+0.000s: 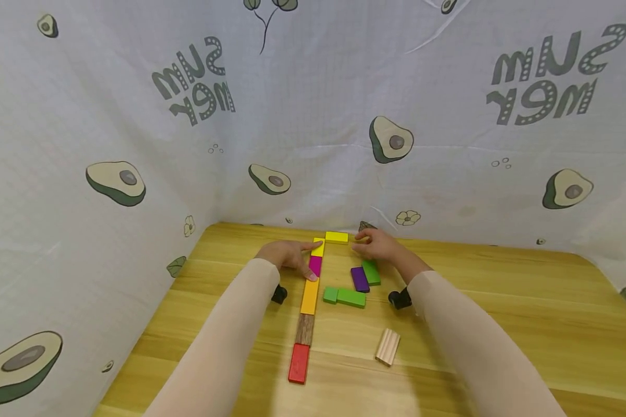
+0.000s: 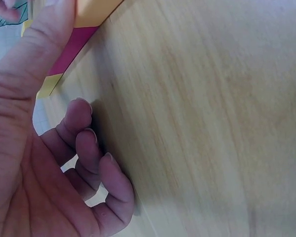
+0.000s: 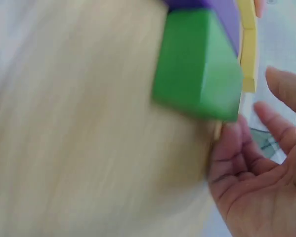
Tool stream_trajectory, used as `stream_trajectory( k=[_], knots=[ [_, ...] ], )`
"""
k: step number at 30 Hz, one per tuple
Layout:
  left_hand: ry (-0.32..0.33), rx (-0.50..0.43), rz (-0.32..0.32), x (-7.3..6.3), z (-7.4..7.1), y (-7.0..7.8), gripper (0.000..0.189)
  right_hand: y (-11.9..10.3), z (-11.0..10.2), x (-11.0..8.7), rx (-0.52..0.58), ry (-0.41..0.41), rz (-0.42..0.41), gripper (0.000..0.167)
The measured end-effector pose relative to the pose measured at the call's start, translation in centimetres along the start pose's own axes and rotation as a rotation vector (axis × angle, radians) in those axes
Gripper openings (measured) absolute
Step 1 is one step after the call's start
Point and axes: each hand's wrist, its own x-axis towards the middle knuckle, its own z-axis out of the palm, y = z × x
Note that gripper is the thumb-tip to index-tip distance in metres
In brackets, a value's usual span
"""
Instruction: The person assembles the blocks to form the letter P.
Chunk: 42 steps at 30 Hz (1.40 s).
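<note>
A row of flat blocks runs away from me: a red block (image 1: 299, 364), a brown block (image 1: 305, 330), an orange block (image 1: 310, 296), a magenta block (image 1: 315, 266) and a yellow block (image 1: 318, 249). Beyond its far end, a second yellow block (image 1: 337, 237) lies crosswise to the right. My left hand (image 1: 288, 255) rests beside the row, its index finger on the nearer yellow block and its thumb near the magenta-orange joint. Its other fingers are loosely bent over the wood. My right hand (image 1: 377, 246) hovers right of the crosswise block, thumb and fingers apart, holding nothing visible.
A purple block (image 1: 360, 279) touches a green block (image 1: 371, 272) near my right hand. Two more pieces, a small green block (image 1: 331, 295) and a longer green block (image 1: 352, 298), lie end to end. A ridged pale wooden block (image 1: 388, 347) lies nearer. A printed curtain (image 1: 318, 174) hangs behind the table.
</note>
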Motion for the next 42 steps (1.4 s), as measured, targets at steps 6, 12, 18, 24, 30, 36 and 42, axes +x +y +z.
stream_trajectory(
  k=[6, 12, 18, 24, 30, 36, 42],
  knots=[
    [0.002, -0.009, -0.015, 0.0, -0.1, -0.2, 0.107, 0.8, -0.5, -3.0, -0.113, -0.016, -0.002, 0.041],
    [0.000, -0.006, -0.017, 0.6, -0.1, -0.2, 0.107, 1.3, 0.2, -5.6, -0.110, -0.012, 0.020, 0.050],
    [0.006, -0.021, -0.046, 1.0, 0.2, -0.3, 0.108, 1.3, 0.4, -6.5, -0.171, 0.004, 0.035, 0.046],
    [0.003, -0.012, -0.025, 0.8, 0.1, -0.3, 0.107, 2.4, -0.2, -6.7, -0.249, 0.081, 0.017, 0.034],
    [-0.009, 0.020, 0.026, 0.2, 0.0, -0.3, 0.108, 3.1, -0.7, -4.3, -0.124, 0.152, -0.041, 0.042],
    [-0.019, 0.021, 0.040, 0.1, 0.2, -0.3, 0.107, 3.7, -0.3, -1.2, -0.086, 0.155, 0.005, 0.046],
    [-0.007, 0.023, 0.030, 0.3, -0.1, -0.4, 0.107, 3.5, -0.2, 0.2, -0.074, 0.163, 0.029, 0.048]
  ],
)
